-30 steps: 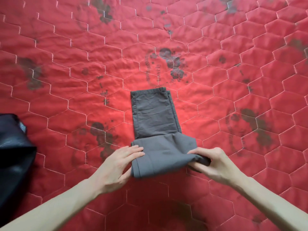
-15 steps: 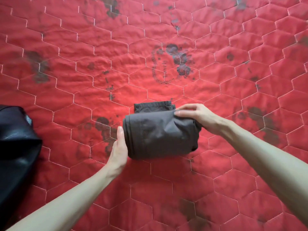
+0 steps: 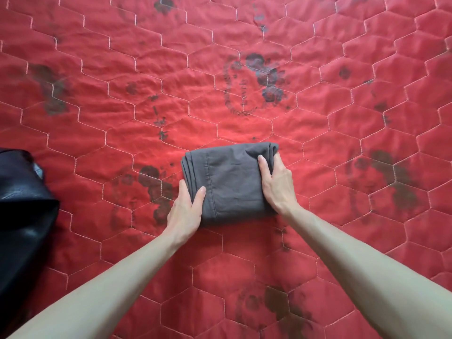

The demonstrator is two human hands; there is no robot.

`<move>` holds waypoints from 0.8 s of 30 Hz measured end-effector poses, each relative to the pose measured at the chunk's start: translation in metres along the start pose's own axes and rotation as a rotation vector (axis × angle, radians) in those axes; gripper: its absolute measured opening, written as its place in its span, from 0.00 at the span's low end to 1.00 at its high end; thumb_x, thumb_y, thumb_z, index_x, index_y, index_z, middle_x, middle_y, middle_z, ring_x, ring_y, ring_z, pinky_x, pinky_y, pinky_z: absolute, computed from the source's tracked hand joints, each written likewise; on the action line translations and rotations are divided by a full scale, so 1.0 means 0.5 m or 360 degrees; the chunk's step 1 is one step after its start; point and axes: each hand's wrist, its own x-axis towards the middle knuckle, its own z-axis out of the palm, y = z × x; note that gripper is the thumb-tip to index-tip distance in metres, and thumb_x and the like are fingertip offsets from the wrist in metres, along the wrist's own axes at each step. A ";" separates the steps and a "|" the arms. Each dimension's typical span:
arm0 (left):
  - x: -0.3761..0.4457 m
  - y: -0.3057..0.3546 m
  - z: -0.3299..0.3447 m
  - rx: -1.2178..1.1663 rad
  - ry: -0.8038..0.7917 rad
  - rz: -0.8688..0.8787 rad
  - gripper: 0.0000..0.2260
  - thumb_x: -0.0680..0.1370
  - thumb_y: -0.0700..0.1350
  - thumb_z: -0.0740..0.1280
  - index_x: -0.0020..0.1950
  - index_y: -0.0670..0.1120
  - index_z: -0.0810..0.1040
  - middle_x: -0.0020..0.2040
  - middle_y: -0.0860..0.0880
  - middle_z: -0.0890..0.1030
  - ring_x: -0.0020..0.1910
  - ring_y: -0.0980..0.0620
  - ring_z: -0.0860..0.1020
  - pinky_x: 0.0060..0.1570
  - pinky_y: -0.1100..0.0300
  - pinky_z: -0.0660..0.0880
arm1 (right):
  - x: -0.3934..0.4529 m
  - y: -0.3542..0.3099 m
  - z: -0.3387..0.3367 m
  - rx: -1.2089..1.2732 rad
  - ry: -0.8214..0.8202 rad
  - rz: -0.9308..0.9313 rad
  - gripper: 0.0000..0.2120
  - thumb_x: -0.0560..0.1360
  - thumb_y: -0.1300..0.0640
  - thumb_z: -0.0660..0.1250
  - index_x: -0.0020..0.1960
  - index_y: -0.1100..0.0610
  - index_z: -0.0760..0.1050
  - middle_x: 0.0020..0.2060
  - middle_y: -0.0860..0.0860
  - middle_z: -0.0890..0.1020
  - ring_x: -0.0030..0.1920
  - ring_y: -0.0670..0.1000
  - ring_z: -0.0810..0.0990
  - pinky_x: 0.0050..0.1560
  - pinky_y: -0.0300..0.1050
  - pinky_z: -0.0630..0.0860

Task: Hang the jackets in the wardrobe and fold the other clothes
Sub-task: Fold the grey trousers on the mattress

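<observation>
Grey trousers (image 3: 231, 179) lie folded into a compact rectangle on the red quilted bedspread (image 3: 244, 265), near the middle of the head view. My left hand (image 3: 186, 209) holds the bundle's lower left edge, thumb on top and fingers along the side. My right hand (image 3: 277, 182) holds the right edge, with its thumb lying on the fabric and its fingers wrapped round the side. A black, shiny jacket (image 3: 22, 204) lies at the far left, partly out of view.
The bedspread has white hexagon stitching and dark faded prints. It fills the whole view around the trousers, with nothing else on it besides the jacket at the left edge.
The lower half of the trousers was lifted and folded over the upper half. The bundle now lies flat, with both hands moved down onto its sides.
</observation>
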 end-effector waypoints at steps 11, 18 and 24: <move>0.002 0.040 0.003 0.0200 0.0121 -0.0123 0.17 0.86 0.57 0.57 0.57 0.43 0.67 0.54 0.40 0.82 0.57 0.36 0.78 0.60 0.42 0.73 | -0.040 0.040 -0.040 -0.0759 -0.0059 0.0024 0.24 0.84 0.37 0.52 0.74 0.50 0.63 0.45 0.67 0.83 0.50 0.72 0.82 0.48 0.60 0.75; -0.019 0.057 0.043 0.0259 0.0312 -0.0160 0.14 0.86 0.55 0.56 0.57 0.44 0.61 0.55 0.34 0.81 0.56 0.32 0.79 0.51 0.45 0.71 | -0.046 0.046 -0.031 -0.0531 0.0058 0.0188 0.17 0.86 0.42 0.51 0.62 0.55 0.66 0.43 0.67 0.81 0.48 0.71 0.81 0.45 0.59 0.71; -0.030 0.050 0.073 0.0184 0.0371 -0.0190 0.15 0.85 0.52 0.59 0.64 0.43 0.63 0.65 0.37 0.75 0.65 0.34 0.73 0.57 0.46 0.67 | -0.095 0.049 0.017 -0.0169 0.0155 0.0265 0.17 0.87 0.49 0.49 0.64 0.58 0.70 0.58 0.59 0.79 0.62 0.64 0.75 0.58 0.58 0.66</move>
